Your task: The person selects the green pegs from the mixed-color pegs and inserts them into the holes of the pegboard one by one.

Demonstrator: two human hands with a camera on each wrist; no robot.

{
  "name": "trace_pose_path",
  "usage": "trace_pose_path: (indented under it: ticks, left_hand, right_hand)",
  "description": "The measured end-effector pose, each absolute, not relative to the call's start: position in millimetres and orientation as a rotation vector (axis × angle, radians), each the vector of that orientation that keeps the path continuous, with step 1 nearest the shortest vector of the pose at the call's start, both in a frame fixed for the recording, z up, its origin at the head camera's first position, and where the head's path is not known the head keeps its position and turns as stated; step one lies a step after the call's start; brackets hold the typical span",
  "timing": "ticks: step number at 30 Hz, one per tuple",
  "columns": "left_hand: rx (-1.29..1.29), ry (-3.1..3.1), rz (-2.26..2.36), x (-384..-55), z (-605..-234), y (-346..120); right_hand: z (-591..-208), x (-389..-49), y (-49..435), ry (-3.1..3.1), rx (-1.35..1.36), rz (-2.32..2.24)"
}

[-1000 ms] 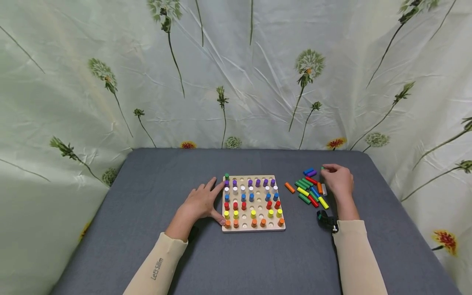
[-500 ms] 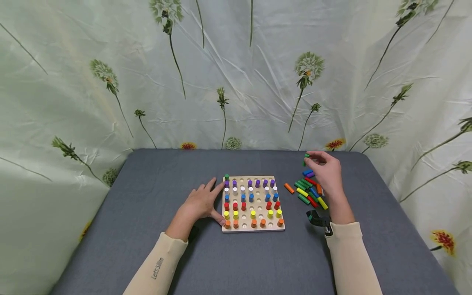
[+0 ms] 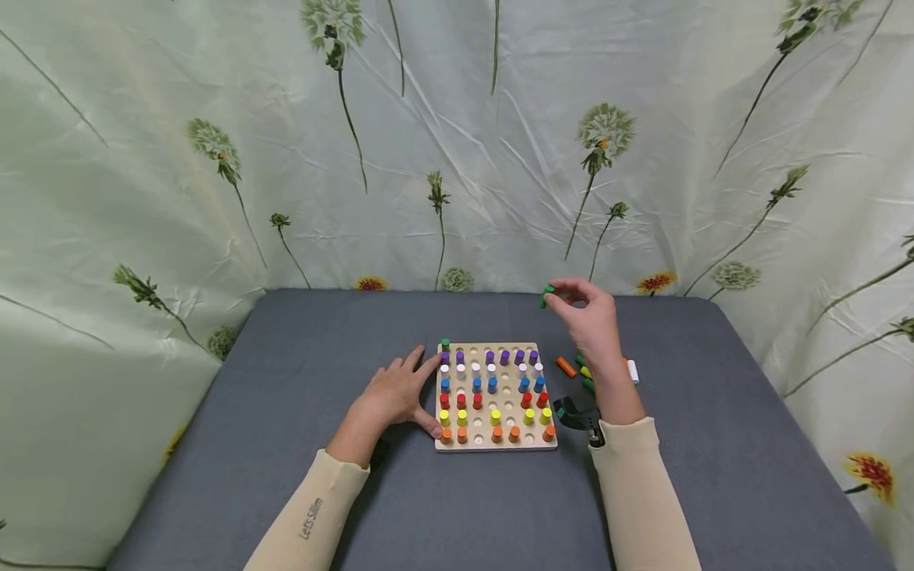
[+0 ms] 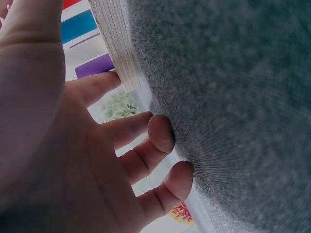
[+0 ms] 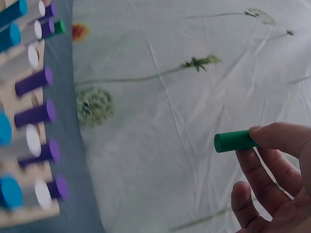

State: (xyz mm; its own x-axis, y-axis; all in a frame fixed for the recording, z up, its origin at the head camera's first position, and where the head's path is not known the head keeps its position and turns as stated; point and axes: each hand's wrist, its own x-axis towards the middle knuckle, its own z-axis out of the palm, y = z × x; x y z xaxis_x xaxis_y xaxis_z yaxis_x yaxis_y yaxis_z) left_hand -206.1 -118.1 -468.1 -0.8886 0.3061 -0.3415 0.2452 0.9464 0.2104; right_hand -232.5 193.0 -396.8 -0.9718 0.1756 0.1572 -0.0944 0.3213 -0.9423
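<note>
A square wooden pegboard (image 3: 496, 446) lies on the table, with upright pegs in rows of orange, yellow, red, blue, white and purple. One green peg (image 3: 446, 345) stands in its far left corner. My left hand (image 3: 389, 396) lies at the board's left side, thumb and index finger spread along the edge; in the left wrist view the fingertips (image 4: 161, 133) touch the cloth. Above and beyond the board's far right corner, my right hand (image 3: 591, 321) pinches a loose green peg (image 5: 233, 141) between thumb and fingers, clear in the right wrist view.
Loose pegs lie right of the board, partly hidden behind my right forearm; an orange peg (image 3: 566, 366) and a white peg (image 3: 632, 371) show. A dark strap-on camera (image 3: 577, 416) sits at my right wrist. A floral curtain (image 3: 528, 159) hangs behind the grey table (image 3: 457, 507).
My right hand has lifted the green peg from beside the loose pile and carried it left, towards the board. My left hand has stayed at the board's edge.
</note>
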Motion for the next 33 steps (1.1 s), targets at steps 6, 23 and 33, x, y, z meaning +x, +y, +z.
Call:
trace_pose_path:
  ticks: [6,23,33]
  left_hand:
    - [0.407,2.724,0.220,-208,-469,-117]
    - [0.374,2.718,0.202,-207,-467,-116]
    - [0.394,2.719,0.213,-207,-470,-116]
  right_hand:
    - [-403,-242,167,-2.432,0.013,1.690]
    - [-420,-257,112,-2.685,0.128,1.562]
    - [-439,-263,99,-2.813,0.208,1.429]
